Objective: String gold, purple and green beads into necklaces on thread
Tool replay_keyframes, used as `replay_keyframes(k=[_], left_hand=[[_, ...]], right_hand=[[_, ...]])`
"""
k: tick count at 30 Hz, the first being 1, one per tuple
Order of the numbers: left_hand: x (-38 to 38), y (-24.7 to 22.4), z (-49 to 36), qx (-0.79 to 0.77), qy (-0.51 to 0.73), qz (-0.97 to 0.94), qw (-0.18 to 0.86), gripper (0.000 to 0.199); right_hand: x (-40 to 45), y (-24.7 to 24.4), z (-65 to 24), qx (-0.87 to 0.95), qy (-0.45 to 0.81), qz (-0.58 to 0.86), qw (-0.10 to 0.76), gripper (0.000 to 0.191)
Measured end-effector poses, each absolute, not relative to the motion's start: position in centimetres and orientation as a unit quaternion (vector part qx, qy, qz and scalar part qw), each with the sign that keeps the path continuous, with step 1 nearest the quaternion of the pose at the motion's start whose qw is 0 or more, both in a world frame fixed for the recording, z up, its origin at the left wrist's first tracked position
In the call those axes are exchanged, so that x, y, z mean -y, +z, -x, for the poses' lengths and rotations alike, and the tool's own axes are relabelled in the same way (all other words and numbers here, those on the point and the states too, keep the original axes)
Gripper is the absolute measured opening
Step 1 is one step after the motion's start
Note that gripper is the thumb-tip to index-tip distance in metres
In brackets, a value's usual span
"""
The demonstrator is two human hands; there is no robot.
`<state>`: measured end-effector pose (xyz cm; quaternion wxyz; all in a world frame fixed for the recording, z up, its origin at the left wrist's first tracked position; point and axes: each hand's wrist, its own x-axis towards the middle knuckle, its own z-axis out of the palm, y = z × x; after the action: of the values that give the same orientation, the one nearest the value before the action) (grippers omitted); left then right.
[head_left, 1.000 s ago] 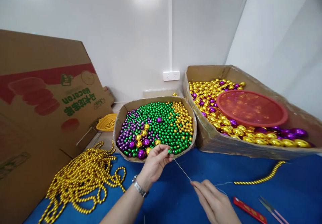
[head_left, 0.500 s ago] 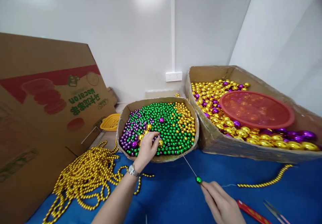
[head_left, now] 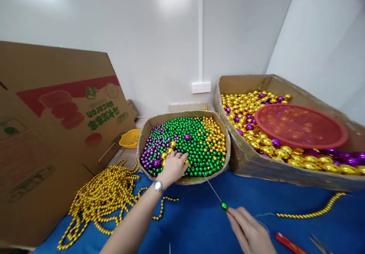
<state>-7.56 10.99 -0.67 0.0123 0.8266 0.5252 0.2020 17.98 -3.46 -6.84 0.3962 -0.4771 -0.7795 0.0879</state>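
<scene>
My left hand [head_left: 174, 166], with a watch on the wrist, reaches palm down into a cardboard box [head_left: 228, 147] of small green, purple and gold beads. Its fingers are apart and bent over the beads, and a larger gold bead [head_left: 186, 162] shows beside them. Below the box my right hand [head_left: 251, 229] is closed in a pinch around a long thin needle [head_left: 212, 187]. A larger green bead [head_left: 224, 205] sits on the needle at my fingertips, and the needle's far tip reaches the box's front edge. Pale thread trails from this hand towards a gold bead string [head_left: 312, 213].
Strings of gold beads [head_left: 105, 193] lie heaped on the blue cloth [head_left: 196, 223] at left, beside a large carton [head_left: 65, 143]. A yellow basket [head_left: 125, 140] stands behind. At right are a big box [head_left: 242, 159] with a red basin [head_left: 302, 126], a red-handled tool [head_left: 289, 242] and scissors [head_left: 318, 243].
The view has shifted slightly left. My left hand has turned flatter over the beads, its fingers spreading to the right. My right hand still pinches the needle with the green bead.
</scene>
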Motion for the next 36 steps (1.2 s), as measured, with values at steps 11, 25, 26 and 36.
replay_keyframes(k=[11, 25, 26, 36], left_hand=[[-7.2, 0.1, 4.3, -0.398, 0.478, -0.517, 0.588, 0.034], [-4.4, -0.1, 2.8, -0.348, 0.549, -0.412, 0.638, 0.031], [-4.2, -0.2, 2.7, -0.345, 0.552, -0.421, 0.632, 0.028], [-2.5, -1.0, 1.4, -0.339, 0.602, -0.352, 0.631, 0.025]], right_hand=[[4.0, -6.0, -17.3, 0.782, 0.083, 0.46, 0.413, 0.026], [4.0, -6.1, -17.2, 0.789, 0.072, 0.471, 0.388, 0.031], [4.0, -6.2, -17.2, 0.789, 0.07, 0.473, 0.386, 0.031], [4.6, -6.7, -16.8, 0.784, 0.037, 0.492, 0.377, 0.034]])
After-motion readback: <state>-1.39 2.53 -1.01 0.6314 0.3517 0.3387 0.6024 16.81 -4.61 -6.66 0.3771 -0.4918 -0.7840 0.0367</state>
